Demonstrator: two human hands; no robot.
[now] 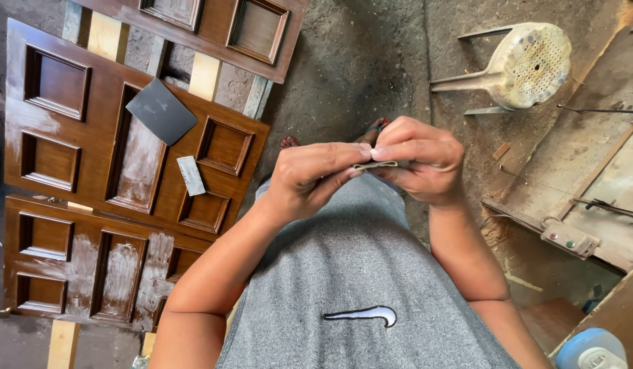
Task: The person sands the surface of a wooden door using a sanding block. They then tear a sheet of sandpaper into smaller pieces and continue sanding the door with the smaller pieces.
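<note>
Head view: both forearms rise bent from the grey shirt (pixel 357 273) and meet in front of the chest. The left hand (pixel 310 179) and right hand (pixel 420 160) pinch a small folded strip of sandpaper (pixel 375 165) between thumbs and fingertips, fingers curled tight, each grasping one end. Beyond, brown panelled doors (pixel 125 171) lie flat on the dirt floor (pixel 357 61); a dark sandpaper sheet (pixel 161 111) and a small pale block (pixel 191 175) rest near the upper door's middle. A worn plastic stool (pixel 521 65) lies tipped over, farther right
</note>
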